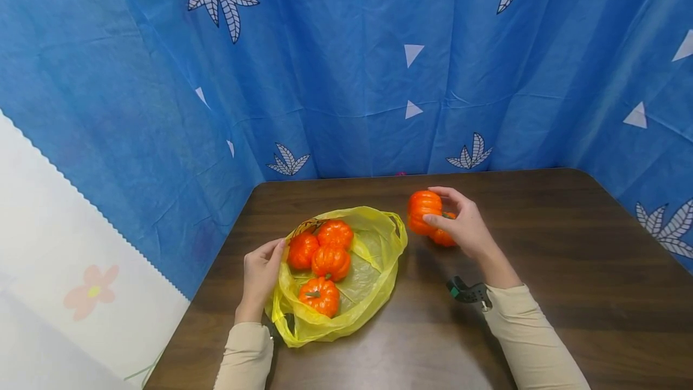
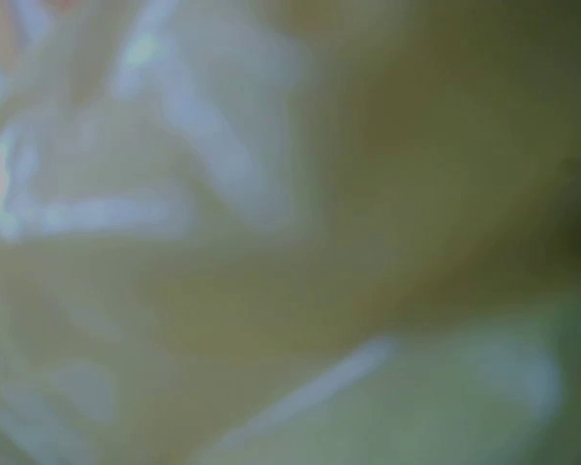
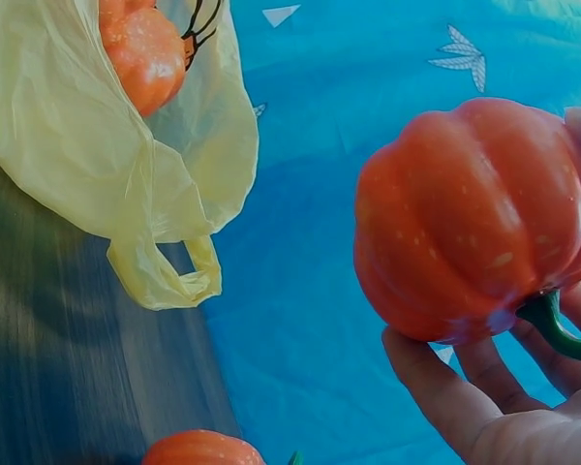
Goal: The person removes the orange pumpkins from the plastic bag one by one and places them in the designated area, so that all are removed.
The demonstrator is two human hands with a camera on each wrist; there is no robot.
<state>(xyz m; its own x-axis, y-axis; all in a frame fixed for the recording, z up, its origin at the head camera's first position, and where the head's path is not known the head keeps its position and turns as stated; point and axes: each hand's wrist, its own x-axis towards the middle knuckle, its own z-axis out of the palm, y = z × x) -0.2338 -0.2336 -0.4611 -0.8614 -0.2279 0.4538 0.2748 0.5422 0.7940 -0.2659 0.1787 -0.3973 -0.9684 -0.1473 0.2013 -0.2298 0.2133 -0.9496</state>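
Fingers (image 3: 436,387) of the right hand (image 1: 470,226), spread partly wide, grip an orange pumpkin (image 1: 424,212); a second pumpkin (image 1: 446,238) rests on the worktop (image 1: 574,269) below. Those of the left hand (image 1: 261,274), nearly together, pinch a yellow bag (image 1: 385,278), four pumpkins (image 1: 331,262) just rightward.

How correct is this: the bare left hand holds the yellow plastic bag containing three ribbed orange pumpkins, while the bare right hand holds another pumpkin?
Not three: the head view shows four ribbed orange pumpkins in the yellow plastic bag. The bare left hand does hold it, and the bare right hand holds another pumpkin.
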